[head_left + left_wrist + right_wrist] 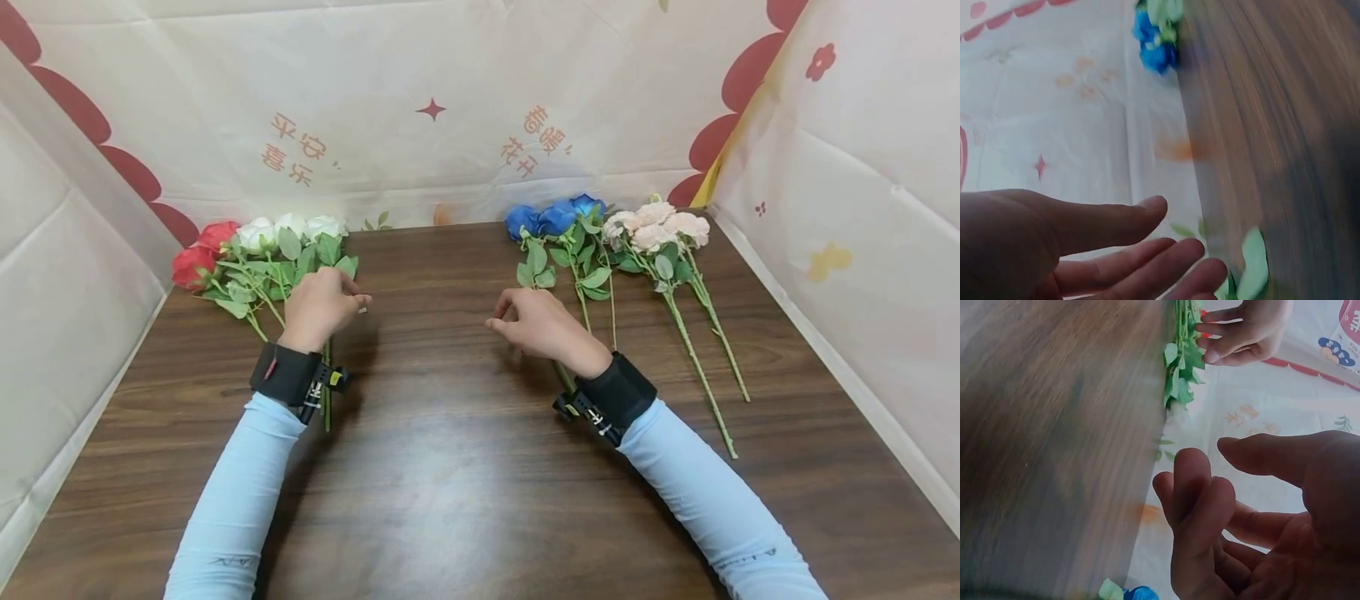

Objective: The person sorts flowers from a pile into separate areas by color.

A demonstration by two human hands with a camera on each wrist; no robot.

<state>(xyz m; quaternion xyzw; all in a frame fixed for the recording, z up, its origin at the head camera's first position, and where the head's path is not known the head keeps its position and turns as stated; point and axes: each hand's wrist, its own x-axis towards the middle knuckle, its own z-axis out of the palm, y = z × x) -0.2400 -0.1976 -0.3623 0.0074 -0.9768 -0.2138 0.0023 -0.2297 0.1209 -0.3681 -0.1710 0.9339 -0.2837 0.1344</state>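
My left hand [321, 307] hovers over the green stems beside the white roses [291, 230], its fingers loosely bent. Just left of those lie red roses [195, 265]. In the left wrist view, nothing sits between the thumb and fingers of that hand [1110, 244]. My right hand [542, 325] is above the stems of the blue roses [555, 219], partly hiding them. Loosely curled and holding nothing, the right hand [1241, 531] also shows in the right wrist view. Pale pink flowers [660, 227] with long stems lie to its right.
The flowers lie along the far part of a dark wooden table [435, 433], heads toward the back. A pale printed cloth [420, 50] stands behind it, with white side panels [885, 167] at left and right. Both wrists wear black straps with small cameras.
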